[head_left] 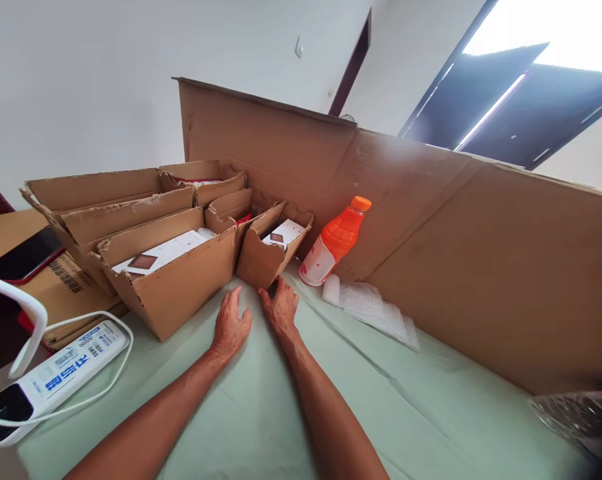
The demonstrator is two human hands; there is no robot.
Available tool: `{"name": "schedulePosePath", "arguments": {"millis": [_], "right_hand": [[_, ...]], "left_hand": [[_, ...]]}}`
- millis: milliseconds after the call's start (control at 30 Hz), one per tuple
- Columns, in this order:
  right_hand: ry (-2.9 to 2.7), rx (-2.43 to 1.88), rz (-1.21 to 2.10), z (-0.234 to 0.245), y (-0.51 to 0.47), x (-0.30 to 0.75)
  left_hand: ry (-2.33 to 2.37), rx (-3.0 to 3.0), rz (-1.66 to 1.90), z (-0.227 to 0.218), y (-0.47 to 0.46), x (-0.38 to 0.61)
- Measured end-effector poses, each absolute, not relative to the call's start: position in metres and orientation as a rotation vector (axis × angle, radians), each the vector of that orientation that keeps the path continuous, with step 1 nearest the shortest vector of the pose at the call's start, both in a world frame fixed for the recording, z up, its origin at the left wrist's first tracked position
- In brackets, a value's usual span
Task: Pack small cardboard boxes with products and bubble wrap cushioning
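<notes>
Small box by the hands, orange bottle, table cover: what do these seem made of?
Small box: corrugated cardboard, matt brown, with rough, torn edges. Orange bottle: likely plastic, glossy, with light glinting off its orange body and a white wrap label. Table cover: seemingly thin cloth, matt pale green, lying in soft creases.

Small open cardboard box [261,263], upright

Green-sheeted surface [331,400] with boxes [181,287], bottle [333,243], bubble wrap [371,310]

Two bare hands, left hand [229,327] and right hand [281,305], flat on green cloth [291,407], fingertips near small cardboard box [268,257], orange bottle [335,241] leaning on cardboard sheet [481,260]
</notes>
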State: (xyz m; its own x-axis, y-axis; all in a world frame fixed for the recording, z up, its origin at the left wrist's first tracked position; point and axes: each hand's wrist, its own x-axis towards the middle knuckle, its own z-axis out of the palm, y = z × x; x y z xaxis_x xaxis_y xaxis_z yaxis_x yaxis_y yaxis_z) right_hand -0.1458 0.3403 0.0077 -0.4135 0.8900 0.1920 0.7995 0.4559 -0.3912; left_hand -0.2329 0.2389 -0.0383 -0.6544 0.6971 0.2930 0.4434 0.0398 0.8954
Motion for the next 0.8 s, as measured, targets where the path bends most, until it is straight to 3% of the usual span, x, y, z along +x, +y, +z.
{"name": "schedulePosePath", "arguments": {"millis": [200,633,800], "right_hand": [[-2.53,-1.245,0.332,0.003,0.299,-0.101],[-2.716,-0.772,0.34,-0.013,0.089,0.097],[-2.347,-1.374,0.175,0.014,0.121,0.223]], "left_hand": [[2.158,1.304,1.554,-0.031,0.238,-0.236],[2.089,1.862,1.008,-0.026,0.216,-0.229],[2.127,2.342,0.637,-0.051,0.178,-0.174]]}}
